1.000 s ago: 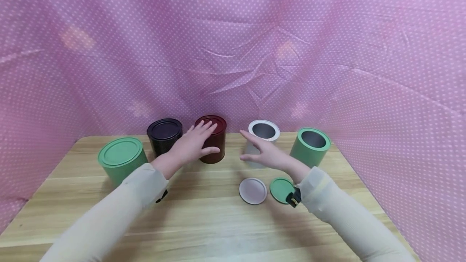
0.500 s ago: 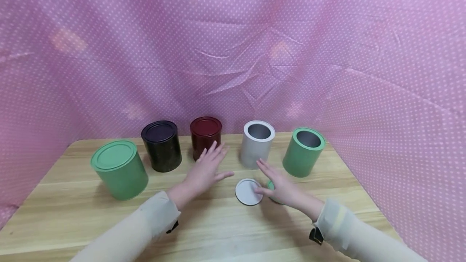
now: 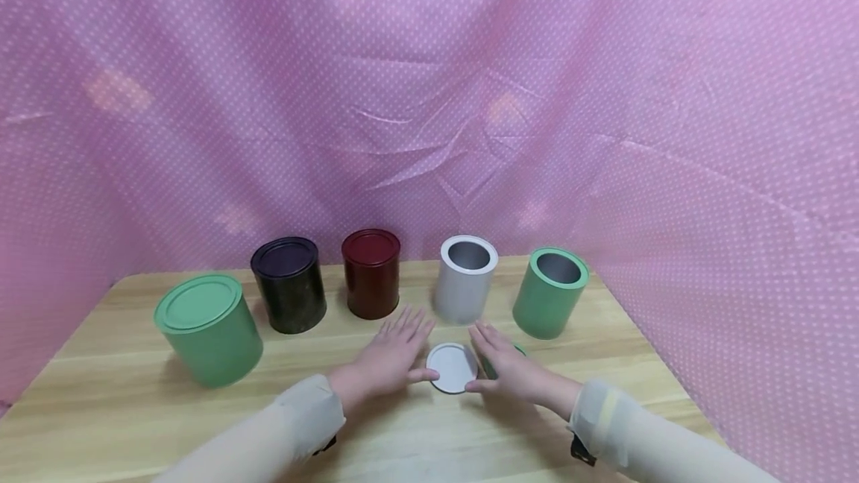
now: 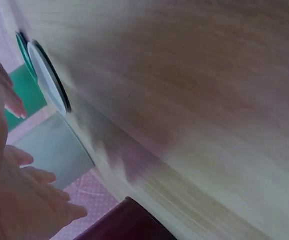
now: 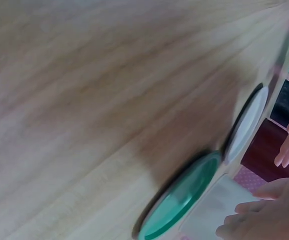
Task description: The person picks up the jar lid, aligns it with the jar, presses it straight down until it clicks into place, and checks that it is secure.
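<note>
A white round lid (image 3: 452, 368) lies on the wooden table between my two hands. My left hand (image 3: 389, 360) is at its left side, fingers spread and pointing forward, thumb near the rim. From the right, my right hand (image 3: 513, 371) reaches in with straight fingers, covering most of a green lid (image 3: 488, 370) in the head view. The right wrist view shows that green lid (image 5: 182, 197) flat beside the white lid (image 5: 247, 125). Both hands appear raised above the table and hold nothing. Behind the lids stand an uncovered white can (image 3: 463, 293) and an uncovered green can (image 3: 546, 300).
A lidded dark red can (image 3: 372, 282), a lidded black can (image 3: 291, 293) and a larger lidded green can (image 3: 215, 341) stand on the left half of the table (image 3: 101, 393). Pink dotted cloth (image 3: 403, 95) hangs behind and at both sides.
Both hands have come down and back from in front of the cans to either side of the white lid. The head view has shifted slightly. Cans and lids stay in place.
</note>
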{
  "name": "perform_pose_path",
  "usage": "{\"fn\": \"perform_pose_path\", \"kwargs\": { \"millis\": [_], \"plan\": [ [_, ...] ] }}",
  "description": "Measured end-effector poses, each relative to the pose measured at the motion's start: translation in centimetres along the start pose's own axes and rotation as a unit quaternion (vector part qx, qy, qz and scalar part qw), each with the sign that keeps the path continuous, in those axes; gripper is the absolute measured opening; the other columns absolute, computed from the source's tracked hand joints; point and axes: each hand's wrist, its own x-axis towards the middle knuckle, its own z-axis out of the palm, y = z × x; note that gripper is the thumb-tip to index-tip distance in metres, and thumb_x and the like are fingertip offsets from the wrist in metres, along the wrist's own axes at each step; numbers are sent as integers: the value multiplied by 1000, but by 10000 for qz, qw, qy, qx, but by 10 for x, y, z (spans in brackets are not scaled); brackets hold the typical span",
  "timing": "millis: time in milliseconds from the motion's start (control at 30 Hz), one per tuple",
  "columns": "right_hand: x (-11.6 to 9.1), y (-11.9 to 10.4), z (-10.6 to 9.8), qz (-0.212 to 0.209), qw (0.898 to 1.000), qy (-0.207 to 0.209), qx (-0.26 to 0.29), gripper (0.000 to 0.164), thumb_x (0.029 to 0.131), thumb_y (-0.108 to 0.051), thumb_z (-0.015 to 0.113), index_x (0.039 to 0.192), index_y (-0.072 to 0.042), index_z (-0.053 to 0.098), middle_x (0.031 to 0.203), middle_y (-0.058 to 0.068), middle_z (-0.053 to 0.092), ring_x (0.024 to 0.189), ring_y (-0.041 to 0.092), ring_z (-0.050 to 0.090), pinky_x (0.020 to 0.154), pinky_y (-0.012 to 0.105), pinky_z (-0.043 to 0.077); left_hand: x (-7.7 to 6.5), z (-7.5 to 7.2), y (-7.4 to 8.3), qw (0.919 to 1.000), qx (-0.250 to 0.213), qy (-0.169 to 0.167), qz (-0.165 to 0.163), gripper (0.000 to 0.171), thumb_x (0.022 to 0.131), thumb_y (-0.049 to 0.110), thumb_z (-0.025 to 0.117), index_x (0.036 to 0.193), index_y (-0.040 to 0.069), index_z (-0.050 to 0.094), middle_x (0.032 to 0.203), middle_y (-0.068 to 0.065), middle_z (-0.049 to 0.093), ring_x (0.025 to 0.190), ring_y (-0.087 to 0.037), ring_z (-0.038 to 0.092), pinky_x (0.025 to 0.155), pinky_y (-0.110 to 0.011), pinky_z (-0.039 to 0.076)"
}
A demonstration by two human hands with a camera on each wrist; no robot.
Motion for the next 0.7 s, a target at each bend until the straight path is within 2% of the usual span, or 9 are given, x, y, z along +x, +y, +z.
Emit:
{"fn": "perform_pose_path", "kwargs": {
  "millis": [167,333,433,700],
  "plan": [
    [3,5,3,-153,9994,-147,-257,95,82,-43,74,148,8,28,153,32,25,141,50,23,113,60,26,2,3,0,9987,-249,-359,-244,85,88,55,61,152,6,30,158,-21,25,146,-44,16,115,-61,22],
    [4,11,1,-157,9989,-141,-423,95,81,-40,76,147,9,29,151,33,27,140,51,24,112,62,26,10,5,4,9977,-296,-554,-244,87,88,57,61,152,7,28,157,-21,26,145,-46,18,115,-61,22],
    [4,13,0,-129,9987,-257,-424,96,80,-41,77,146,10,30,151,34,27,140,52,24,113,62,24,13,6,8,9967,-303,-701,-258,90,87,57,62,153,7,27,157,-22,25,145,-47,17,115,-62,22],
    [3,13,4,-49,9975,-651,-255,93,80,-42,76,144,10,34,148,37,30,139,54,25,112,63,24,9,11,9,9927,-295,-1118,-355,94,84,58,65,152,6,28,158,-22,24,145,-45,19,115,-61,22]
  ]
}}
